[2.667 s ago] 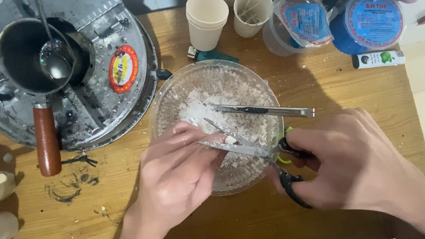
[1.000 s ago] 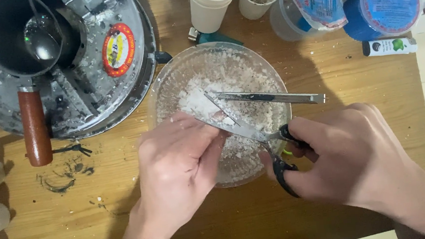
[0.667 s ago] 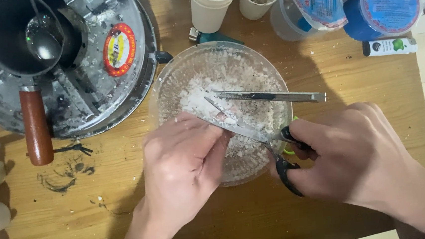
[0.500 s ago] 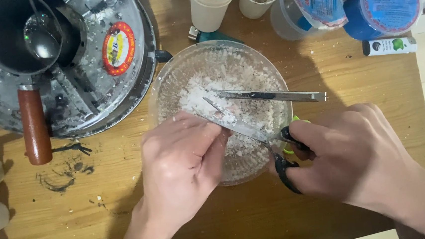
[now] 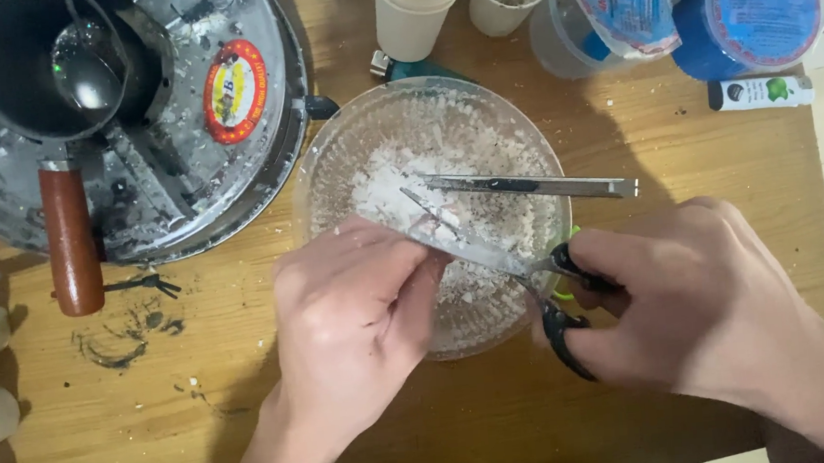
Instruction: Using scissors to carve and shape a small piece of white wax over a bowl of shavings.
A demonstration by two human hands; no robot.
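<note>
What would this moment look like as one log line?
left hand: pinching white piece | right hand: holding black-handled scissors | under: clear glass bowl

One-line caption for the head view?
Right hand holds open scissors over a bowl of white flakes; left hand alongside.

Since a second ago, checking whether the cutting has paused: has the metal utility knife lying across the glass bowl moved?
No. The utility knife lies across the glass bowl at the same angle, its tip past the right rim as before.
</note>
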